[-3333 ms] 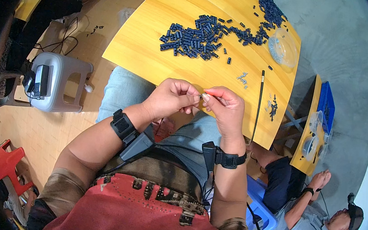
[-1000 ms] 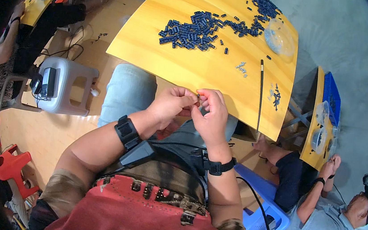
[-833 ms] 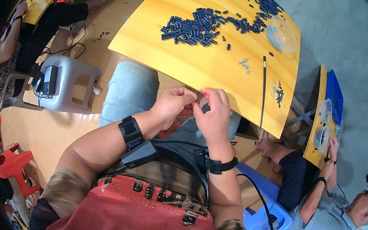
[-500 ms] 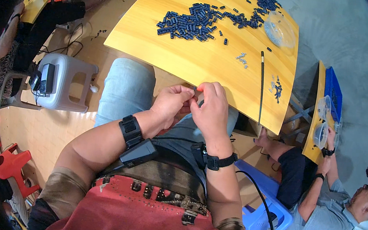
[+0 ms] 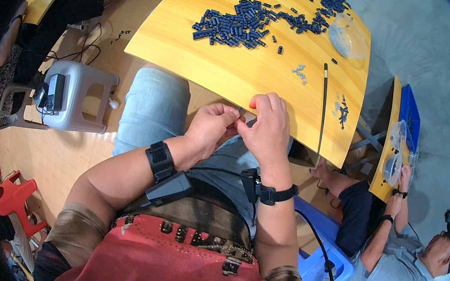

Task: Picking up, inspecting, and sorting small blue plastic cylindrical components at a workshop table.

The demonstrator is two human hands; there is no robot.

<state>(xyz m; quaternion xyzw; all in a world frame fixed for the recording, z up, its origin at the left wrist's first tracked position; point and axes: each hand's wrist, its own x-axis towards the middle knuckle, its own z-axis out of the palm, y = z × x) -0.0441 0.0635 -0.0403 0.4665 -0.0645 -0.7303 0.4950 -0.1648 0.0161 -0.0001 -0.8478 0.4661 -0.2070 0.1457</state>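
Observation:
Just off the table's near edge, my left hand [image 5: 208, 129] is closed, its thumb and fingertips pinching a small dark part [image 5: 240, 109]. Most of that part is hidden by the fingers, so its exact kind cannot be made out. My right hand [image 5: 268, 127] is beside it with curled fingers, its thumb against the left fingertips; what it grips, if anything, is hidden. Beyond the hands, a heap of small black plastic blocks [image 5: 231, 26] lies on the yellow wooden table [image 5: 189, 60]. Small silvery pieces [image 5: 299, 72] lie to the right.
A black thin rod [image 5: 322, 112] lies near the table's right side, beside small dark pieces [image 5: 343, 112]. A clear bowl [image 5: 351, 38] stands at the far right. A grey stool [image 5: 81, 95] is at left; a co-worker [image 5: 393, 257] sits at right by a blue chair [image 5: 327, 261].
My right hand has risen slightly and shifted right, its index finger lifting off the left fingertips. My left hand keeps its pinch. The view has shifted a little.

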